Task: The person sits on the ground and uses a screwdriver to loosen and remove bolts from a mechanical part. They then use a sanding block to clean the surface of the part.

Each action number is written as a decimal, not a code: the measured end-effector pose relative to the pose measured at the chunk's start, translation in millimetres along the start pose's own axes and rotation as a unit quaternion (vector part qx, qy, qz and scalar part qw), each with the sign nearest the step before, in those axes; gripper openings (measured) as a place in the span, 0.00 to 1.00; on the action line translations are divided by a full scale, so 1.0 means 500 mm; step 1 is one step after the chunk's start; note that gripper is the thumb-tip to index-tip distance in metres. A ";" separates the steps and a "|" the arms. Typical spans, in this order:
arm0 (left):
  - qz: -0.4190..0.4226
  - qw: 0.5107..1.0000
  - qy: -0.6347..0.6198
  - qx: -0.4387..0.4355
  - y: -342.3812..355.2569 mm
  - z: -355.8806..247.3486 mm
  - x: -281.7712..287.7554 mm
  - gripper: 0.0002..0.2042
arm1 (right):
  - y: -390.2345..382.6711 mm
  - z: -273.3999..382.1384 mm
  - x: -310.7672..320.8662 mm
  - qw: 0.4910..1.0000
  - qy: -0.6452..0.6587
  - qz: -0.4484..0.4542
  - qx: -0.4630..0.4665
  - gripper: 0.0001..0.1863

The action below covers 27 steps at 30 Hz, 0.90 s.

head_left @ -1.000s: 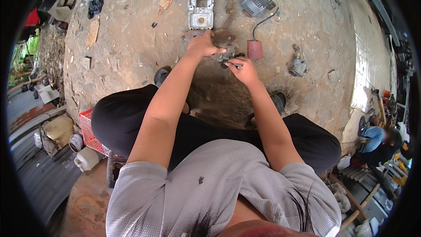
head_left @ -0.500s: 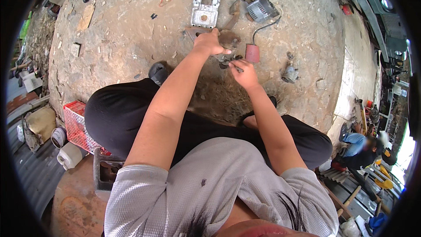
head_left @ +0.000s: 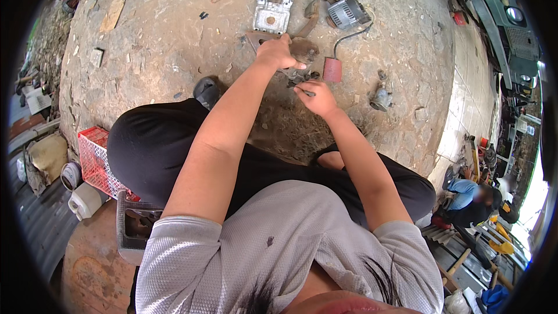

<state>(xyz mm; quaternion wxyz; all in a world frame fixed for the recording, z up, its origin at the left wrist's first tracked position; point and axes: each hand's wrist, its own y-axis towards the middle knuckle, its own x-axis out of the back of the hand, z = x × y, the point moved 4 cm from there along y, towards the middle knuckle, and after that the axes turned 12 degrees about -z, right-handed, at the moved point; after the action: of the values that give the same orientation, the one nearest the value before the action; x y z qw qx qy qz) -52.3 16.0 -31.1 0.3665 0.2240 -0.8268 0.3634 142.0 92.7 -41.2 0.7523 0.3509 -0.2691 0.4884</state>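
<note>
My left hand [head_left: 276, 53] is closed on a rusty brown metal part [head_left: 303, 50] on the ground, its thumb toward me. Just nearer and to the right, my right hand [head_left: 319, 99] pinches a thin dark rod-like tool [head_left: 307, 92] and holds its tip against the near side of the part. Small dark pieces there are too small to make out. Beyond my left hand lies a silver cast-metal housing [head_left: 272, 13]. A grey finned motor [head_left: 347, 14] sits to its right, with a dark cable running to a red cylinder [head_left: 332, 70] near my right hand.
A small metal fitting [head_left: 381, 97] lies on the ground at the right. By my left knee stand a red and white plastic crate [head_left: 97, 160] and a white jug [head_left: 87, 201]. Another person [head_left: 472, 200] sits far right, near a green vehicle [head_left: 511, 17].
My right hand has moved slightly left and turned, bringing the tool closer to the part. My left hand keeps its hold. The whole view has shifted a little.
</note>
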 end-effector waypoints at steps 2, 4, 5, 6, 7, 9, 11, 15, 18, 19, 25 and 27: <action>0.001 1.000 0.000 0.000 0.003 0.005 -0.003 0.62 | -0.008 -0.002 -0.001 0.999 0.022 -0.033 -0.017 0.07; 0.006 1.000 -0.001 -0.003 0.006 0.004 -0.002 0.62 | -0.022 0.012 -0.003 0.997 -0.027 -0.071 -0.001 0.07; 0.002 1.000 -0.003 -0.003 0.006 0.004 -0.003 0.62 | -0.034 0.023 -0.019 0.999 -0.006 -0.024 0.022 0.06; -0.001 1.000 -0.004 -0.003 0.004 0.004 -0.003 0.62 | -0.050 0.034 -0.037 0.999 0.016 0.022 0.044 0.06; -0.004 1.000 -0.005 -0.003 0.003 0.004 -0.003 0.62 | -0.063 0.043 -0.053 0.995 0.037 0.068 0.065 0.06; -0.002 1.000 -0.006 -0.005 0.003 0.004 -0.003 0.61 | -0.062 0.025 -0.044 0.998 0.042 -0.042 -0.032 0.06; -0.004 1.000 -0.009 -0.003 0.003 0.006 -0.003 0.60 | -0.058 -0.006 -0.030 0.968 0.045 -0.176 -0.173 0.06; 0.003 1.000 -0.011 0.005 -0.007 0.002 0.001 0.58 | -0.050 -0.011 0.000 0.976 0.004 -0.200 -0.086 0.06; 0.002 1.000 -0.011 0.002 0.001 0.006 0.002 0.58 | -0.047 -0.015 0.024 0.965 -0.024 -0.233 -0.119 0.06; 0.001 1.000 -0.011 -0.001 0.004 0.008 -0.003 0.58 | -0.048 -0.009 0.018 0.978 -0.034 -0.186 -0.083 0.07; -0.007 1.000 -0.007 0.012 0.003 0.004 -0.004 0.57 | -0.110 -0.020 -0.052 0.992 -0.064 0.105 0.006 0.11; 0.000 1.000 -0.008 0.005 -0.002 0.001 -0.004 0.57 | -0.111 -0.005 -0.039 0.999 -0.032 -0.009 0.001 0.12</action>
<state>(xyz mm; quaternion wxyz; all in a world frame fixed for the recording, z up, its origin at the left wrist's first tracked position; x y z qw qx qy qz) -50.4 15.1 -32.4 0.3588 0.2291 -0.8277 0.3656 186.0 68.6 -71.7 0.7473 0.3691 -0.2896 0.4705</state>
